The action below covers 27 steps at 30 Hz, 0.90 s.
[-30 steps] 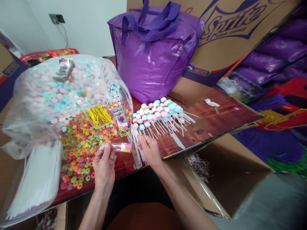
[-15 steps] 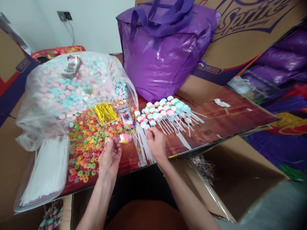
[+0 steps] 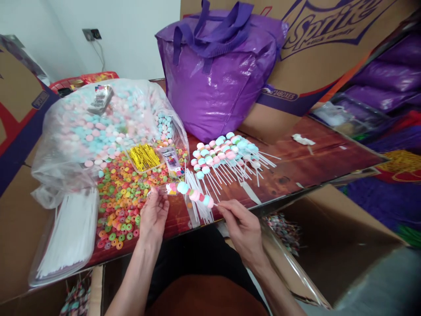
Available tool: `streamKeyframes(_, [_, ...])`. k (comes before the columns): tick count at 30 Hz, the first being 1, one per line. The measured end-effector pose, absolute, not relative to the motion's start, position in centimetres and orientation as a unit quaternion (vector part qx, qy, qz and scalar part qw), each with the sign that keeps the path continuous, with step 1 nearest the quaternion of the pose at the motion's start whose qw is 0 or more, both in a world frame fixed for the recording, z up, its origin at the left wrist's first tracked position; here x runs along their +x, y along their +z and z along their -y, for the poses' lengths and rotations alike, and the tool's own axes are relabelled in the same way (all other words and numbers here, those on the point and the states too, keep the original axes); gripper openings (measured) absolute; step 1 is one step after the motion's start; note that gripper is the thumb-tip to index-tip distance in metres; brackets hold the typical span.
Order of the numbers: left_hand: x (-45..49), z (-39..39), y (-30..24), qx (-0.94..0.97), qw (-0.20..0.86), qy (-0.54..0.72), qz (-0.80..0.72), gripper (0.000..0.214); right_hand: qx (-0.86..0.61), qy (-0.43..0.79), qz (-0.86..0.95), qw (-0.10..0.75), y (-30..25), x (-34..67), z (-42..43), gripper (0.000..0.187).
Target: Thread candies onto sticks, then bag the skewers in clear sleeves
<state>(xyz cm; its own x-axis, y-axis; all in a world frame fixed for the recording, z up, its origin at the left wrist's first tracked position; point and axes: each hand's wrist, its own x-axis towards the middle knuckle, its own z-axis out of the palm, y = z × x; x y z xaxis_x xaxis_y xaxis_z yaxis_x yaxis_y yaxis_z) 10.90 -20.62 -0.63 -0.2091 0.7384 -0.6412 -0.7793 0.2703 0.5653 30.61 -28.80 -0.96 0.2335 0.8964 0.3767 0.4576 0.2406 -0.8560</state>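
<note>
My right hand [image 3: 241, 226] pinches the white stick of a marshmallow skewer [image 3: 194, 194] with blue and pink pieces, its tip pointing left. My left hand [image 3: 154, 213] is closed on a small clear printed wrapper bag [image 3: 166, 189], whose open end meets the skewer's tip. Just behind lies a pile of finished marshmallow skewers [image 3: 226, 153] on the wooden table [image 3: 305, 164]. A bundle of bare white sticks [image 3: 197, 197] lies under the held skewer.
A big clear bag of pastel marshmallows [image 3: 98, 127] sits at the left, with loose ring candies [image 3: 125, 193], gold twist ties [image 3: 143, 156] and a sleeve of white sticks [image 3: 67, 237]. A purple tote [image 3: 217, 74] stands behind. An open cardboard box [image 3: 315, 237] is at the right.
My right hand left the stick pile, lifted one marshmallow skewer and drew back toward me, bringing its tip to the wrapper bag in my left hand.
</note>
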Motion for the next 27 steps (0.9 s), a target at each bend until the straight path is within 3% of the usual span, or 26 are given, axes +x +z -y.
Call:
streamKeyframes(6, [10.6, 20.7, -1.8, 0.062, 0.6, 0.64, -0.475, 0.021, -0.592, 0.121, 0.655, 0.454, -0.3, 32.3, 29.0, 0.018])
streamKeyframes(18, [11.5, 21.4, -1.7, 0.195, 0.596, 0.643, -0.439, 0.034, -0.566, 0.283, 0.621, 0.462, -1.2, 29.9, 28.6, 0.018])
streamKeyframes(27, [12.1, 22.2, -2.0, 0.193, 0.655, 0.588, -0.433, 0.04, -0.585, 0.216, 0.651, 0.432, -1.6, 29.0, 28.6, 0.022])
